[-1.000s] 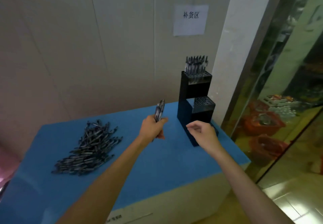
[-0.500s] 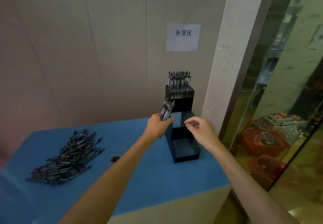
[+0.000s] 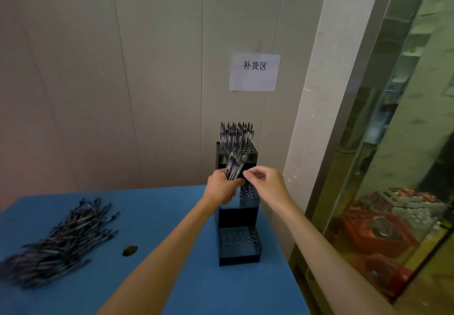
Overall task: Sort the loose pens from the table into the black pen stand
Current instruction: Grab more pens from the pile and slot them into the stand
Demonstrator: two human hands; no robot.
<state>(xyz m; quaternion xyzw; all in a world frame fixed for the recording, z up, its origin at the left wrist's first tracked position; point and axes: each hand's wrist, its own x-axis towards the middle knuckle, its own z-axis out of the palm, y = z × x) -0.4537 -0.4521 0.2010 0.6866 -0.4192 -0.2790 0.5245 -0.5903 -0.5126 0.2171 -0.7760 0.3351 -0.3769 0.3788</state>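
A black three-tier pen stand (image 3: 239,246) stands on the blue table (image 3: 172,277) near its right edge. Several pens (image 3: 237,134) stand upright in its top tier; the middle and bottom tiers show bare holes. My left hand (image 3: 221,188) grips a bundle of pens (image 3: 234,166), tips up, in front of the stand's top tier. My right hand (image 3: 266,183) is beside it, its thumb and fingers curled and touching the bundle; whether they pinch a pen is unclear. A big heap of loose pens (image 3: 56,243) lies at the table's left.
A dark round hole (image 3: 129,250) is in the table top between heap and stand. A white paper sign (image 3: 254,71) hangs on the panelled wall behind. To the right rise a white pillar (image 3: 314,108) and a glass partition (image 3: 403,167).
The view has tilted and moved closer to the stand. Both hands have risen from the middle tier to the top tier, and my right hand has closed in on the bundle.
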